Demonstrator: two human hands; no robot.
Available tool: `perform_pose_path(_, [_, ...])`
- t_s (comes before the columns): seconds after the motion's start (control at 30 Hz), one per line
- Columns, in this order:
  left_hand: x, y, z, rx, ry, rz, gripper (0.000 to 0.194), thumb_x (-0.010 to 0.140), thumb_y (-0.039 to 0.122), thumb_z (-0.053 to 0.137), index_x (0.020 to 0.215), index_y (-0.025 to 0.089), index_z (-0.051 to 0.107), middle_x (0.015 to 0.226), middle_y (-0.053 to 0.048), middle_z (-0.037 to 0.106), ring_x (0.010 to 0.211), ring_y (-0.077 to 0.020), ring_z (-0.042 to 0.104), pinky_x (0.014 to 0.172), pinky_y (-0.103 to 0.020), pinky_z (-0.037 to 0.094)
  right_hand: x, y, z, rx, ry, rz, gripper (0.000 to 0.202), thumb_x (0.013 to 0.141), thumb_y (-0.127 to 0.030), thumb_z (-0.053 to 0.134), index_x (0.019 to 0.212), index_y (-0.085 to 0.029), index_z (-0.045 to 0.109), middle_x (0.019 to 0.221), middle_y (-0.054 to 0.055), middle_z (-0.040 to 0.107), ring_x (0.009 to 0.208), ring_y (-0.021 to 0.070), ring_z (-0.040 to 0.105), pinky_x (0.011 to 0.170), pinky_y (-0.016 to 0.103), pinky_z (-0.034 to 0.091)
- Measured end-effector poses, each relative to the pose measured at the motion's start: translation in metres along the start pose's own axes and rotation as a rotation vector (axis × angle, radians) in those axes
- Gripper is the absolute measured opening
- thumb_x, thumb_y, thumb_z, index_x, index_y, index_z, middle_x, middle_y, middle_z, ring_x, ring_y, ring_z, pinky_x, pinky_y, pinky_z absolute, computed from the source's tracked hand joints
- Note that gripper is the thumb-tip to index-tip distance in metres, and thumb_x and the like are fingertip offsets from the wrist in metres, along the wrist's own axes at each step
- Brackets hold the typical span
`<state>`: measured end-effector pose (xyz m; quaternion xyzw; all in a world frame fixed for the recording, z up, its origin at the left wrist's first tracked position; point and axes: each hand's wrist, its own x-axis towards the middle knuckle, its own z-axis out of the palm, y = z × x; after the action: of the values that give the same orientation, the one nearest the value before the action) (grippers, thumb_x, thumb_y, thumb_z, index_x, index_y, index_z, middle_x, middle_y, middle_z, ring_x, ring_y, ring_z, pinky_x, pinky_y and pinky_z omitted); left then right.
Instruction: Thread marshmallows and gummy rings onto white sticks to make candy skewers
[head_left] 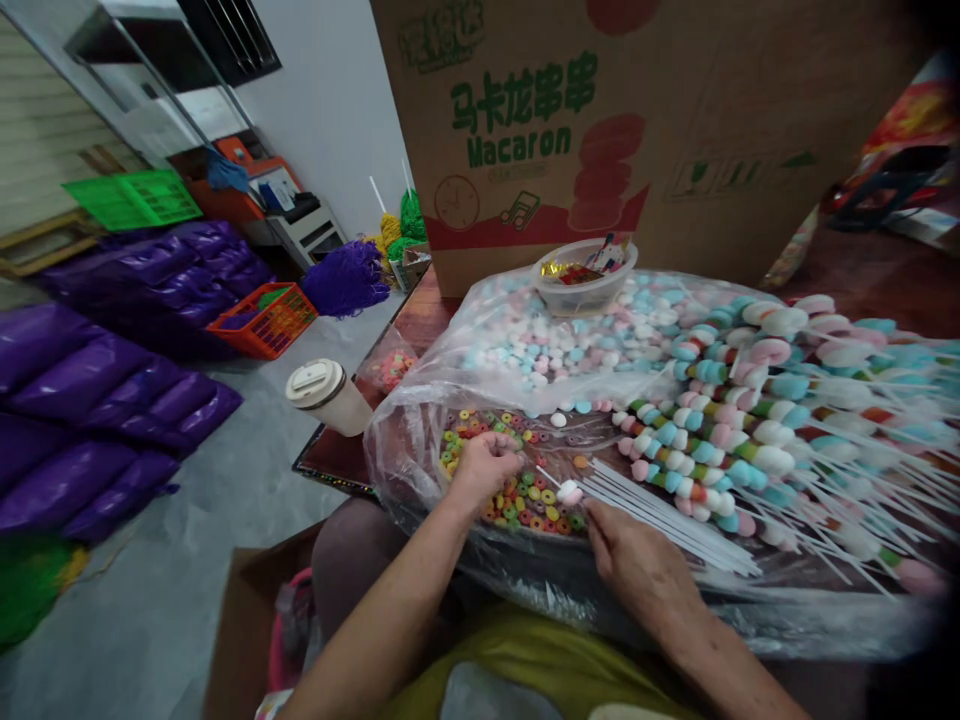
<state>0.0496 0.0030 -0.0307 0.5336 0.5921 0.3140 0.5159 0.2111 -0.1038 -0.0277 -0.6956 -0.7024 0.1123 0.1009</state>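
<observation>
My right hand (630, 560) pinches a white stick whose upper part carries a pink and white marshmallow (569, 493); the stick's bare tip points up and left. Over the colourful candy rings (529, 503) is my left hand (487, 465), its fingers closed together; whatever they hold is too small to make out. White sticks (675, 520) lie side by side just right of my right hand. Farther right, finished-looking skewers (705, 450) of blue, white and pink marshmallows with rings are piled up. Loose marshmallows (525, 345) lie behind on clear plastic.
A plastic bowl (585, 290) with small wrapped items stands before a large cardboard box (525, 200). A lidded cup (330, 397) is at the table's left edge, near a bag of pink pieces (394, 368). Purple packages (97, 400) and an orange basket (266, 320) are on the floor.
</observation>
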Motion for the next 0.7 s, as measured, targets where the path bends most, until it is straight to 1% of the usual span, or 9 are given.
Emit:
perform_pose_path(0.07, [-0.005,0.003,-0.003,-0.248,-0.050,-0.089,0.025,0.058,0.023,0.062,0.080,0.015,0.057,0.054,0.004,0.053,0.041,-0.0073,0.045,0.042,-0.020,0.038,0.001,-0.002,-0.001,0.039,0.056,-0.018,0.023,0.082,-0.021,0.037,0.087,-0.023,0.059,0.079,0.003,0.067,0.066,0.0162,0.060,0.055,0.024,0.035])
perform_pose_path(0.13, [-0.012,0.007,-0.004,-0.465,-0.090,-0.163,0.025,0.053,0.020,0.065,0.076,0.014,0.056,0.053,0.004,0.053,0.040,-0.0067,0.046,0.040,-0.019,0.037,0.002,-0.004,-0.002,0.069,0.100,-0.043,0.024,0.082,-0.021,0.037,0.088,-0.022,0.059,0.081,0.004,0.067,0.068,0.0162,0.060,0.056,0.024,0.036])
perform_pose_path(0.2, [-0.017,0.009,-0.002,-0.516,-0.087,-0.166,0.021,0.052,0.018,0.065,0.071,0.013,0.056,0.053,0.004,0.053,0.039,-0.0063,0.046,0.039,-0.019,0.038,0.002,-0.006,-0.003,0.065,0.110,-0.066,0.023,0.082,-0.021,0.037,0.090,-0.023,0.059,0.082,0.004,0.067,0.068,0.0155,0.061,0.055,0.023,0.037])
perform_pose_path(0.3, [-0.022,0.009,0.002,-0.429,-0.012,-0.080,0.020,0.054,0.018,0.064,0.073,0.013,0.060,0.056,0.002,0.057,0.043,-0.0070,0.049,0.044,-0.020,0.041,0.002,-0.011,-0.010,-0.040,0.052,-0.065,0.023,0.082,-0.020,0.038,0.095,-0.024,0.057,0.083,0.003,0.067,0.064,0.0152,0.061,0.050,0.023,0.034])
perform_pose_path(0.4, [-0.026,0.007,0.007,-0.240,0.060,0.056,0.019,0.057,0.017,0.061,0.076,0.014,0.064,0.067,-0.001,0.063,0.057,-0.0104,0.055,0.055,-0.021,0.045,0.000,-0.016,-0.018,-0.173,-0.020,-0.029,0.024,0.081,-0.018,0.040,0.096,-0.025,0.057,0.078,0.003,0.067,0.060,0.0169,0.062,0.044,0.024,0.028])
perform_pose_path(0.47, [-0.030,0.004,0.011,-0.114,0.073,0.124,0.018,0.059,0.014,0.058,0.075,0.015,0.066,0.071,-0.002,0.066,0.064,-0.0125,0.057,0.060,-0.022,0.046,-0.002,-0.021,-0.023,-0.233,-0.035,-0.014,0.024,0.080,-0.015,0.042,0.096,-0.025,0.057,0.075,0.003,0.066,0.058,0.0176,0.062,0.042,0.024,0.025])
perform_pose_path(0.53, [-0.035,0.001,0.017,-0.027,0.074,0.160,0.018,0.061,0.013,0.054,0.072,0.016,0.067,0.071,-0.002,0.066,0.066,-0.0139,0.058,0.063,-0.024,0.046,-0.002,-0.025,-0.023,-0.265,-0.033,-0.004,0.025,0.079,-0.011,0.041,0.094,-0.023,0.058,0.075,0.005,0.066,0.057,0.0180,0.061,0.042,0.024,0.025])
perform_pose_path(0.63, [-0.042,-0.002,0.026,0.016,0.077,0.204,0.018,0.061,0.011,0.052,0.068,0.018,0.068,0.071,-0.002,0.067,0.069,-0.0147,0.059,0.068,-0.026,0.046,0.001,-0.027,-0.016,-0.210,-0.027,0.004,0.026,0.079,-0.008,0.038,0.091,-0.020,0.058,0.074,0.006,0.066,0.059,0.0181,0.062,0.046,0.024,0.030])
perform_pose_path(0.7, [-0.041,-0.001,0.026,-0.052,0.051,0.175,0.015,0.062,0.013,0.054,0.067,0.017,0.067,0.068,-0.001,0.066,0.066,-0.0139,0.058,0.066,-0.025,0.046,0.005,-0.022,-0.007,-0.076,-0.012,-0.007,0.025,0.081,-0.010,0.037,0.091,-0.020,0.057,0.077,0.005,0.066,0.064,0.0171,0.062,0.050,0.024,0.034])
